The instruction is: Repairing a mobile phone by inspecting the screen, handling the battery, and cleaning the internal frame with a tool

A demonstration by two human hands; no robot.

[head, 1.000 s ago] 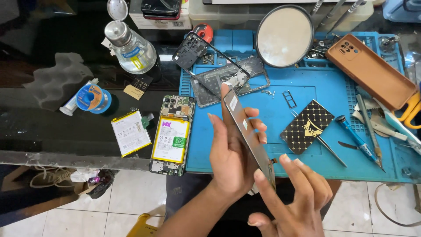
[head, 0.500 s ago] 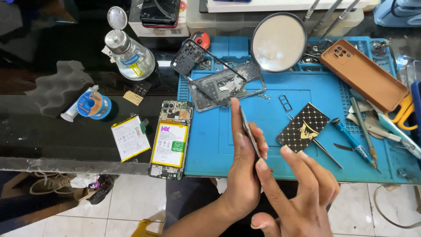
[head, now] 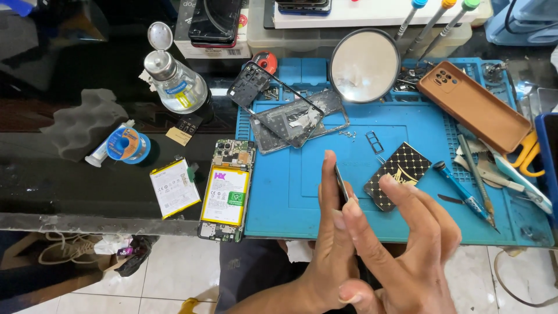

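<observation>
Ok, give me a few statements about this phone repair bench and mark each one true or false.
1. The left hand holds a thin dark panel edge-on above the blue mat. True.
2. The round magnifier lies on the floor. False: it stands at the mat's far edge.
3. An opened phone with a yellow battery lies at the mat's left edge. True.
4. The brown phone case is in the right hand. False: it rests at the mat's right side.

A phone repair workbench — blue repair mat (head: pixel 302 197), opened phone (head: pixel 226 192), screwdrivers (head: pixel 465 189), loose battery (head: pixel 174 187), magnifier (head: pixel 364 65).
</observation>
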